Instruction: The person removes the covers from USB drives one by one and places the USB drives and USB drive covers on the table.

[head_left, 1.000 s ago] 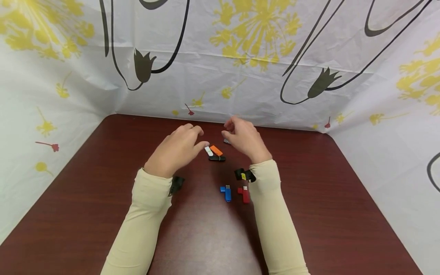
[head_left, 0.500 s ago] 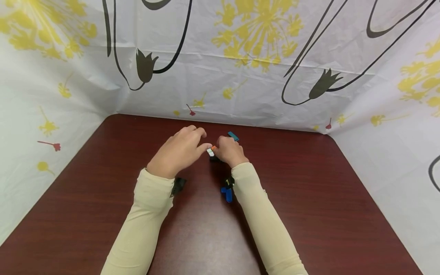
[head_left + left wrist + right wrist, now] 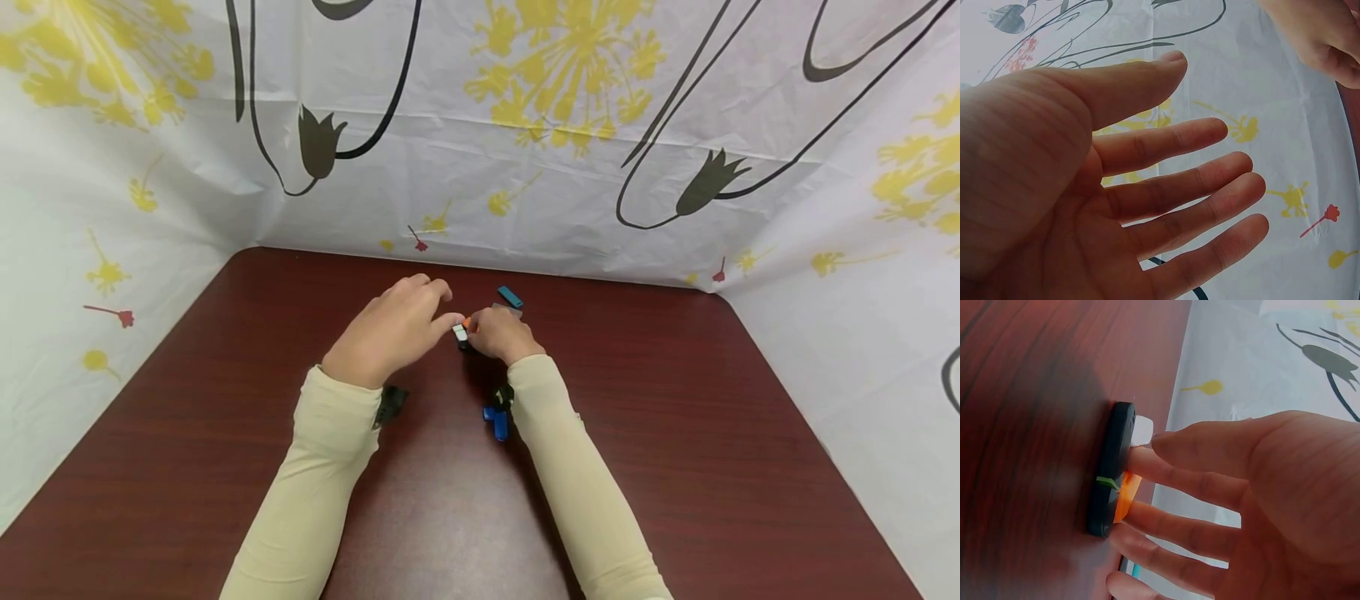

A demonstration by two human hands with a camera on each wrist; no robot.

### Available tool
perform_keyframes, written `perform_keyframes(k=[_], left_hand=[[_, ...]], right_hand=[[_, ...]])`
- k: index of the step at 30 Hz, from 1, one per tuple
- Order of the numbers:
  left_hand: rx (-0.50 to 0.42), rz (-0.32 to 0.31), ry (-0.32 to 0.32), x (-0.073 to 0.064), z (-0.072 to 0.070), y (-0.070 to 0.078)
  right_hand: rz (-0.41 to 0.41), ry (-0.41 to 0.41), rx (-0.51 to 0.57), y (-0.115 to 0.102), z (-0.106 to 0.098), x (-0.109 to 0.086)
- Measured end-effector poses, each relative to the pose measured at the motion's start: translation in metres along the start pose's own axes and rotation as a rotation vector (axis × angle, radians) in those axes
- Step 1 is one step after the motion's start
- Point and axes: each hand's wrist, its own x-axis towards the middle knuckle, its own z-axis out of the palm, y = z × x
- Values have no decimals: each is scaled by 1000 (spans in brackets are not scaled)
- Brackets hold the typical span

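Observation:
My right hand (image 3: 501, 333) reaches down to a small cluster of USB flash drives at the middle back of the table. In the right wrist view its fairly straight fingers (image 3: 1191, 487) reach behind a black USB drive (image 3: 1112, 469). The thumb tip lies at a white USB drive (image 3: 1142, 430), and other fingertips are by an orange USB drive (image 3: 1127, 495). Whether any drive is pinched is hard to see. My left hand (image 3: 390, 329) hovers just left of the cluster, fingers spread, holding nothing; its palm (image 3: 1054, 219) fills much of the left wrist view.
Behind the right hand lie a teal USB drive (image 3: 510, 297) and a grey one (image 3: 507, 309), partly hidden. Nearer me is a blue USB drive (image 3: 500, 424) beside the right sleeve. A patterned white sheet (image 3: 480, 167) walls the dark red table (image 3: 675, 417) at back and sides.
My right hand has come down and to the left, from above the grey drive to the cluster. The teal drive has come into view; the red one is now hidden. The left hand stays put.

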Motion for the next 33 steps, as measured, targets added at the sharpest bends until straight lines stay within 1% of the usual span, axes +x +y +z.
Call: perform_keyframes(k=[4, 11, 14, 18, 23, 30, 33], left_hand=[[6, -7, -3, 0, 1, 0], [7, -35, -25, 1, 1, 1], [-1, -55, -47, 1, 1, 2], [-8, -69, -63, 1, 1, 2], [-6, -70, -67, 0, 0, 2], [-2, -61, -65, 1, 0, 1], [-5, -61, -62, 1, 1, 1]], right_hand=[[18, 9, -1, 3, -1, 1], [86, 24, 28, 12, -5, -2], [118, 32, 17, 18, -7, -5], [151, 46, -28, 23, -8, -7], [138, 65, -54, 30, -7, -9], [120, 0, -20, 35, -15, -11], [95, 9, -6, 33, -23, -15]])
